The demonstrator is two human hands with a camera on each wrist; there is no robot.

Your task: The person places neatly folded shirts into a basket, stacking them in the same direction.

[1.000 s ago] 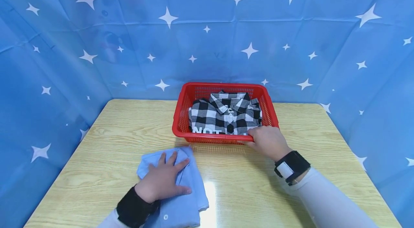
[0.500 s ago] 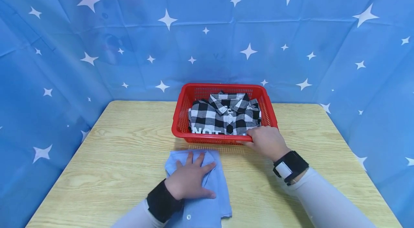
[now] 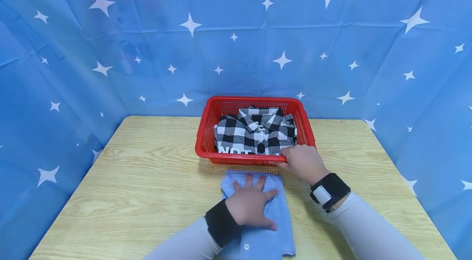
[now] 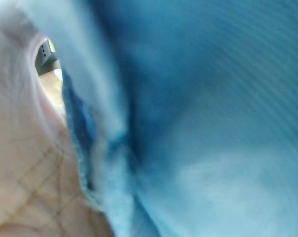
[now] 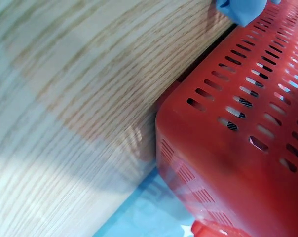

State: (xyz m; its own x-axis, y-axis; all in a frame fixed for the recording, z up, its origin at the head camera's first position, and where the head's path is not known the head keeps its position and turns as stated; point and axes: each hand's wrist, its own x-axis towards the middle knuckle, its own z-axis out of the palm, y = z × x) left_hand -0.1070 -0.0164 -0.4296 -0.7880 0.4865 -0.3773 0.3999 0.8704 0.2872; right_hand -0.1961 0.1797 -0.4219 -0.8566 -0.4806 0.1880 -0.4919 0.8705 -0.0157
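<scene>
A folded light blue shirt (image 3: 281, 215) lies on the table in front of the basket. My left hand (image 3: 250, 204) rests on it with the fingers spread; in the left wrist view the blue cloth (image 4: 218, 118) lies close against the palm. My right hand (image 3: 304, 163) grips the front rim of a red plastic basket (image 3: 236, 157) near its right corner. Inside the basket sits a folded black and white checked shirt (image 3: 254, 131) with a collar and white letters. In the right wrist view the perforated basket wall fills the right side, and the right hand is out of sight.
The basket stands near the back of a light wooden table (image 3: 121, 186). Behind and along both sides hangs a blue cloth backdrop (image 3: 236, 18) with white stars.
My left hand has slid the blue shirt to the right across the table, until it lies in front of the basket. The right hand keeps its grip on the basket rim.
</scene>
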